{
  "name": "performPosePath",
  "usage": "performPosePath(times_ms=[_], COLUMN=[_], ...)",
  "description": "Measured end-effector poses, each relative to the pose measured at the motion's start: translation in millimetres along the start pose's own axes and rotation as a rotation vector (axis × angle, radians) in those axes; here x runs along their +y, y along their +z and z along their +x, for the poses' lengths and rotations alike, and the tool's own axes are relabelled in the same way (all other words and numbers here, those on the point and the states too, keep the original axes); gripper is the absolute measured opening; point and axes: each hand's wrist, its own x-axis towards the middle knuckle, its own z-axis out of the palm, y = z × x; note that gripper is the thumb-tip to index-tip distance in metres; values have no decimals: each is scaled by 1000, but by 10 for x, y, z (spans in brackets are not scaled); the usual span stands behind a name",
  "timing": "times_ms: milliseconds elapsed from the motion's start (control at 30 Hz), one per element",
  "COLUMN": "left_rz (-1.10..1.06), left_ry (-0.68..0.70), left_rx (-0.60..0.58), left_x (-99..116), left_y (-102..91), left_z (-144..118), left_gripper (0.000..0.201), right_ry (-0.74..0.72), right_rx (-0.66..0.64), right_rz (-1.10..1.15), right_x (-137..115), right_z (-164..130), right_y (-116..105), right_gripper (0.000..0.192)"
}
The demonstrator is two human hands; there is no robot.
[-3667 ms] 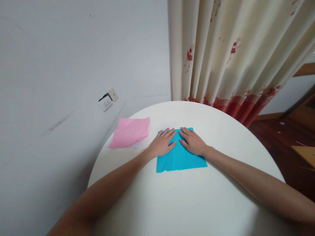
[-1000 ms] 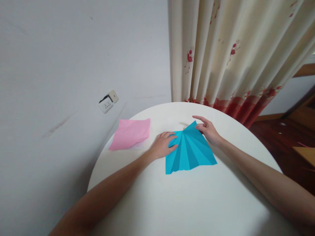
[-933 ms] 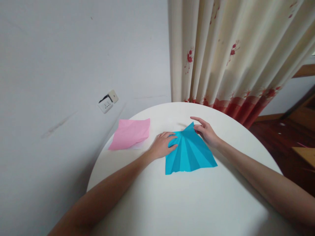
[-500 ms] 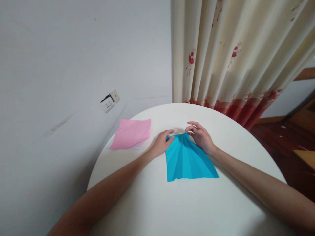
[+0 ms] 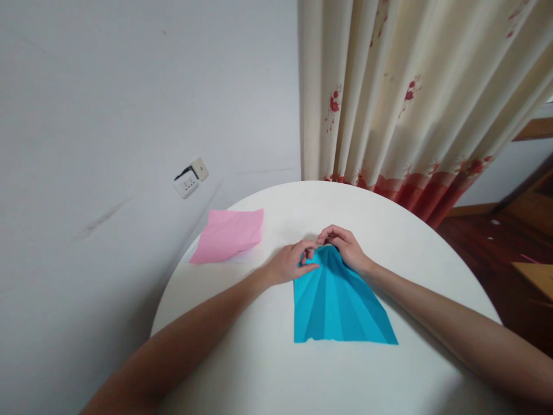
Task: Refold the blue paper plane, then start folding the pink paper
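Observation:
A sheet of blue paper (image 5: 332,314) with fan-like pleats lies on the white round table (image 5: 242,369), its folds drawn together at the far edge and spreading toward me. My left hand (image 5: 294,262) is closed loosely on its upper left part, the thumb over the front and the fingers curled at the far edge. At the gathered top, my right hand (image 5: 345,245) has its fingers bent and closed on the pleats. The fingertips of both hands nearly meet there and hide the paper's top edge in part.
Pink paper (image 5: 228,233) lies at the table's left side, with a whitish sheet partly under it. Behind the table are a wall with a socket (image 5: 186,184) and a cream curtain (image 5: 389,104) with red flowers.
The blue paper has shifted toward me. My right hand has moved left and closed its fingers on the gathered edge, while my left hand has come nearer and slightly right.

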Motion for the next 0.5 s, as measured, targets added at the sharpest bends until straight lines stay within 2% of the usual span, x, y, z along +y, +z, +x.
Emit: performPosePath(times_ms=[67,167,267,500], left_rz=[-2,-24,-73,-230], left_ry=[-62,-131,-149,-208], left_rx=[-41,-140,-205,-167], left_x=[22,60,85,102], left_y=[-8,-40,-72,-89], left_z=[4,29,57,70], left_gripper=[31,18,17,19], right_ry=[-53,-58,-39,-39], right_rx=[-18,-53,-112,-190], right_rz=[-90,-231,-315,-365], right_x=[13,17,19,110], right_z=[-6,-10,6,58], right_y=[4,-23,-105,-327], right_gripper=[20,37,46,37])
